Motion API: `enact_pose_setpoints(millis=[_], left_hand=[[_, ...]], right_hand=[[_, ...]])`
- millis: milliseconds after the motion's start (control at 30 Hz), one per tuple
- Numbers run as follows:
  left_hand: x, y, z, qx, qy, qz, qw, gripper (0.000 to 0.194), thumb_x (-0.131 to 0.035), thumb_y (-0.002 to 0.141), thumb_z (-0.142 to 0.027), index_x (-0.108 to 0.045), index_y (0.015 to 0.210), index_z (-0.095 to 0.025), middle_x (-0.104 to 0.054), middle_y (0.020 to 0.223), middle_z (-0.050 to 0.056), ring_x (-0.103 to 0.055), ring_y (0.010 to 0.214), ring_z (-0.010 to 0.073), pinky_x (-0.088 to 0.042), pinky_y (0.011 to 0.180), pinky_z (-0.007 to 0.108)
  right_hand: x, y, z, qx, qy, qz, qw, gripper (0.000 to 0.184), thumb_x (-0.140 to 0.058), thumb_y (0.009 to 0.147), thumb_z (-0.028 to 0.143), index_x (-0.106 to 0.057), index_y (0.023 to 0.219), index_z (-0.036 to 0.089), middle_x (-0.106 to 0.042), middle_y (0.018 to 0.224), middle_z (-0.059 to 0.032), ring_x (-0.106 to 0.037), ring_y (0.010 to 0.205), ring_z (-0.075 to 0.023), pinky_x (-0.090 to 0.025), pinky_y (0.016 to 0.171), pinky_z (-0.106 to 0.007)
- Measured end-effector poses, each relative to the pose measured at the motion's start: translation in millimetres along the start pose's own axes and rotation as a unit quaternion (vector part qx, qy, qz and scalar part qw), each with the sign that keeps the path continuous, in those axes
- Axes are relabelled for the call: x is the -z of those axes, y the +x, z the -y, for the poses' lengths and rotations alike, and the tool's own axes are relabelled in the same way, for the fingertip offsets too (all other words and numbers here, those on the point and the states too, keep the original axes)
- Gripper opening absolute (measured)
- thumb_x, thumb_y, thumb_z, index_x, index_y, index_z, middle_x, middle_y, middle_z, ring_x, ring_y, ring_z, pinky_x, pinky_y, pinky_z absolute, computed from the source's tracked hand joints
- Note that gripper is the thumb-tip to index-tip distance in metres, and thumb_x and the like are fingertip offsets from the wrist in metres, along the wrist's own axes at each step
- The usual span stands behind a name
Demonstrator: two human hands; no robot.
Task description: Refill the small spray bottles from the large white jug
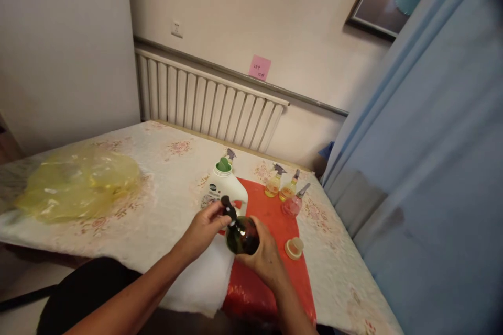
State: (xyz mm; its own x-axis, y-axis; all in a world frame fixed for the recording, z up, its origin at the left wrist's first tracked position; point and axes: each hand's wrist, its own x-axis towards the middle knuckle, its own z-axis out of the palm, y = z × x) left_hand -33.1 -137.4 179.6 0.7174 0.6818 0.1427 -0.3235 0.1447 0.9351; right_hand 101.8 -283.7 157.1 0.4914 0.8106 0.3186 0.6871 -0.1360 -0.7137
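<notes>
My right hand (pixel 265 256) wraps round a dark green-brown round bottle (pixel 244 236), tilted with its neck to the upper left. At the neck my left hand (pixel 208 224) pinches the black nozzle head (pixel 228 209) between thumb and fingers. Whether this head is screwed on I cannot tell. Just beyond stands a white jug with a handle (pixel 226 186), uncapped, with something green (pixel 223 164) in its mouth. Below my left hand lies a white cloth (pixel 200 277). A pale round cap (pixel 294 247) rests on the red mat (pixel 267 214), right of my right hand.
Three small spray bottles, two yellow (pixel 272 186) and one pink (pixel 291 205), stand on the right. Another spray top (pixel 230 154) shows behind the jug. A crumpled yellow plastic bag (pixel 78 183) lies at left on the flowered tablecloth (pixel 157 152). A blue curtain (pixel 424 167) hangs at right.
</notes>
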Motion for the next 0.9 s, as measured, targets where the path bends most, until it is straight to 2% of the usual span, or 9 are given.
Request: enact_pose_setpoints(millis=[133, 333, 467, 600, 667, 767, 833, 900], left_hand=[[-6.3, -6.0, 7.8, -0.019, 0.082, 0.026, 0.996, 0.027, -0.078, 0.07, -0.022, -0.078, 0.097, -0.023, -0.076, 0.093, 0.003, -0.066, 0.095, 0.0277, -0.048, 0.088, 0.032], [-3.7, -3.4, 11.7, 0.003, 0.077, 0.044, 0.996, 0.038, -0.078, 0.072, -0.023, -0.076, 0.11, -0.024, -0.076, 0.107, 0.005, -0.066, 0.109, 0.032, -0.046, 0.101, 0.039], [-1.5, 2.4, 18.7, 0.005, 0.035, 0.04, 0.999, 0.052, -0.079, 0.072, -0.02, -0.07, 0.122, -0.023, -0.073, 0.12, 0.008, -0.063, 0.117, 0.0305, -0.043, 0.106, 0.039], [8.8, 4.1, 30.2, -0.001, 0.072, 0.005, 0.997, 0.047, -0.08, 0.073, -0.023, -0.071, 0.12, -0.023, -0.071, 0.124, 0.011, -0.061, 0.119, 0.0311, -0.045, 0.101, 0.037], [22.8, 3.0, 42.2, 0.0, 0.125, -0.034, 0.992, 0.041, -0.08, 0.074, -0.027, -0.074, 0.114, -0.024, -0.074, 0.113, 0.01, -0.065, 0.109, 0.0308, -0.047, 0.095, 0.036], [59.0, 0.6, 72.4, -0.022, 0.237, -0.098, 0.966, 0.028, -0.081, 0.072, -0.032, -0.077, 0.099, -0.027, -0.076, 0.095, 0.007, -0.067, 0.092, 0.0287, -0.05, 0.085, 0.033], [89.5, -1.3, 98.6, -0.045, 0.307, -0.118, 0.943, 0.024, -0.079, 0.073, -0.037, -0.076, 0.095, -0.028, -0.075, 0.094, 0.005, -0.067, 0.088, 0.0278, -0.052, 0.08, 0.033], [118.4, -3.7, 125.0, -0.056, 0.404, -0.142, 0.902, 0.023, -0.071, 0.079, -0.042, -0.072, 0.096, -0.026, -0.073, 0.091, 0.003, -0.067, 0.086, 0.0268, -0.054, 0.079, 0.036]], right_hand=[[-0.3, -1.4, 2.7, -0.006, 0.042, -0.012, 0.999, 0.076, -0.082, 0.054, 0.021, -0.059, 0.127, 0.025, -0.069, 0.123, -0.0077, -0.063, 0.116, -0.0337, -0.051, 0.1, -0.048], [-5.2, -4.3, -0.2, -0.036, 0.117, 0.007, 0.992, 0.074, -0.08, 0.053, 0.019, -0.062, 0.125, 0.025, -0.072, 0.113, -0.0035, -0.066, 0.108, -0.0297, -0.054, 0.091, -0.042], [-7.7, 0.2, -4.2, -0.044, 0.153, 0.002, 0.987, 0.075, -0.081, 0.051, 0.017, -0.062, 0.124, 0.025, -0.073, 0.113, -0.0033, -0.067, 0.107, -0.0296, -0.054, 0.091, -0.042], [-0.4, 11.2, -10.1, -0.059, 0.187, -0.004, 0.981, 0.075, -0.078, 0.052, 0.013, -0.061, 0.124, 0.025, -0.073, 0.115, -0.0035, -0.067, 0.107, -0.0291, -0.053, 0.095, -0.042], [5.5, 20.3, -18.2, -0.069, 0.196, -0.02, 0.978, 0.073, -0.076, 0.054, 0.012, -0.06, 0.124, 0.024, -0.072, 0.116, -0.0039, -0.067, 0.108, -0.0289, -0.052, 0.097, -0.043], [11.5, 40.6, -41.0, -0.072, 0.182, -0.07, 0.978, 0.069, -0.076, 0.054, 0.016, -0.062, 0.121, 0.025, -0.072, 0.116, -0.0042, -0.066, 0.109, -0.0296, -0.052, 0.098, -0.045], [11.5, 58.8, -61.5, -0.074, 0.15, -0.114, 0.979, 0.069, -0.077, 0.052, 0.019, -0.063, 0.12, 0.024, -0.07, 0.118, -0.0055, -0.065, 0.112, -0.0304, -0.051, 0.1, -0.046], [7.9, 79.8, -82.4, -0.084, 0.126, -0.146, 0.978, 0.072, -0.078, 0.05, 0.021, -0.063, 0.12, 0.022, -0.069, 0.118, -0.0072, -0.064, 0.113, -0.0309, -0.05, 0.101, -0.045]])
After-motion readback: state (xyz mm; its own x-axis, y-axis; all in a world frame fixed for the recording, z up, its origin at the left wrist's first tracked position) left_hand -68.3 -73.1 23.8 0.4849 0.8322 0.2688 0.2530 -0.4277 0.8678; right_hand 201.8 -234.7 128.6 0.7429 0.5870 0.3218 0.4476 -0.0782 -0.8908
